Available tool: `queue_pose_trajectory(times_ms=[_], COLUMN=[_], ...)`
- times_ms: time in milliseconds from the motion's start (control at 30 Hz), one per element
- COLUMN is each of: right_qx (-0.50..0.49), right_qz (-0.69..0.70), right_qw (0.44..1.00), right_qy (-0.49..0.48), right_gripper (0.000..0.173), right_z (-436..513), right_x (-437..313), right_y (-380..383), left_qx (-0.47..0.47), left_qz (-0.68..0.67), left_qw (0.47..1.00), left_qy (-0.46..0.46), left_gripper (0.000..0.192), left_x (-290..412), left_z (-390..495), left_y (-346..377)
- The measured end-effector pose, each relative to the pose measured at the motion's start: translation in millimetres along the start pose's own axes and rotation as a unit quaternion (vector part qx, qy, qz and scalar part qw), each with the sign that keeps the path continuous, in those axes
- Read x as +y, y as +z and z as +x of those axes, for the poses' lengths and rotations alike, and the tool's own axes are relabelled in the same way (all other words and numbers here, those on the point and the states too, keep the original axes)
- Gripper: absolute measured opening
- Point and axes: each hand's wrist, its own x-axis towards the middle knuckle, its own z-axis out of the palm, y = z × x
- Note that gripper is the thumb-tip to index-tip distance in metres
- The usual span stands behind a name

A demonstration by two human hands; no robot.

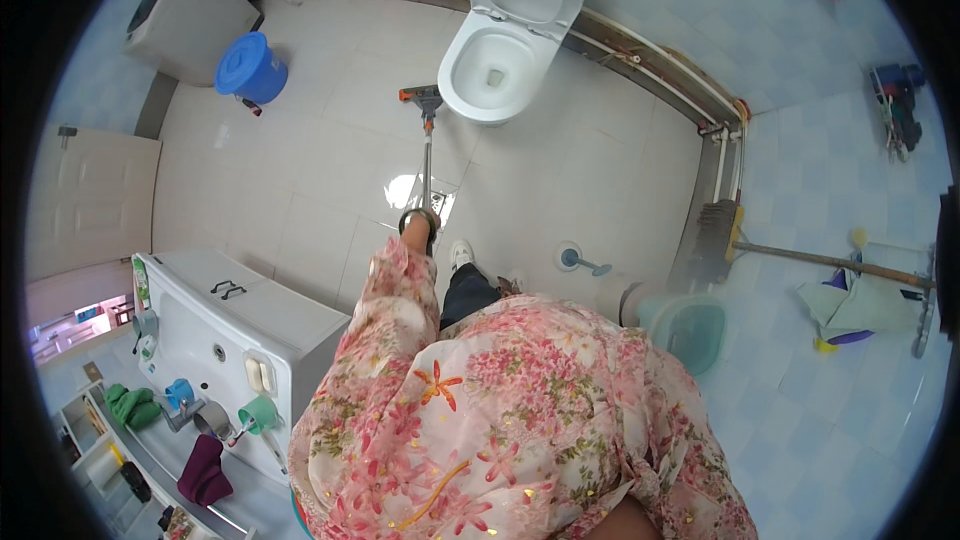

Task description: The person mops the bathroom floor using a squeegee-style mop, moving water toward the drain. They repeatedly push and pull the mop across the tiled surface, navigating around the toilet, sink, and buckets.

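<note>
My left hand [427,221], with a dark bangle at the wrist, is closed around the metal handle of a floor tool with a grey and orange head [424,97]. That head rests on the tiled floor just left of the toilet bowl [491,75], whose seat and lid are raised. Beneath the handle lie a floor drain [437,200] and a bright reflection. The right hand is out of view; only part of that bare arm shows at the bottom edge, below the floral garment.
A blue lidded bucket [251,69] stands back left, near a white appliance [196,22]. A white washbasin cabinet [247,300] is at left. Pipes [652,64] run along the wall. A broom [825,259] and a teal bin [688,330] are at right.
</note>
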Motion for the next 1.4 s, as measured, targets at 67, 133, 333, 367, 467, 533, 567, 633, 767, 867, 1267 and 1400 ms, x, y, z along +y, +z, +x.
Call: queue_pose_trajectory(times_ms=[67,133,333,367,467,533,567,633,767,867,1267,1400], right_qx=[-0.026,-0.015,-0.045,-0.057,-0.068,-0.086,-0.092,-0.090,-0.079,0.029,0.055,0.013], right_qz=[-0.016,-0.019,-0.078,-0.101,-0.065,0.129,0.225,0.224,0.293,-0.215,-0.030,-0.032], right_qw=[0.999,0.999,0.990,0.984,0.984,0.986,0.970,0.970,0.952,0.936,0.994,0.998], right_qy=[-0.031,-0.024,-0.107,-0.135,-0.150,-0.067,-0.023,-0.005,0.038,-0.276,0.093,0.045], right_gripper=[0.029,0.029,0.029,0.029,0.029,0.028,0.027,0.026,0.029,0.031,0.030,0.029], right_z=[14,11,44,53,69,84,90,56,38,35,-74,-51], right_x=[-18,0,-17,-28,-26,-27,-25,-70,-33,44,140,100], right_y=[11,7,18,23,23,30,31,54,61,64,98,89], left_qx=[0.006,0.011,0.047,0.069,0.066,0.073,0.071,0.071,0.113,0.059,-0.036,0.062], left_qz=[0.085,0.157,-0.424,-0.396,-0.444,-0.515,-0.508,-0.497,-0.490,-0.515,-0.529,-0.338], left_qw=[0.996,0.986,0.867,0.880,0.868,0.833,0.841,0.849,0.861,0.855,0.844,0.935], left_qy=[0.010,0.059,-0.257,-0.254,-0.215,-0.191,-0.171,-0.166,-0.074,-0.010,-0.082,-0.083], left_gripper=[0.035,0.035,0.041,0.040,0.036,0.031,0.030,0.029,0.018,0.016,0.035,0.038], left_x=[-15,30,41,31,46,45,46,37,55,66,150,22], left_z=[-23,-62,-189,-198,-266,-277,-276,-286,-253,-182,-12,28], left_y=[49,63,153,187,131,118,115,119,65,22,-160,-54])
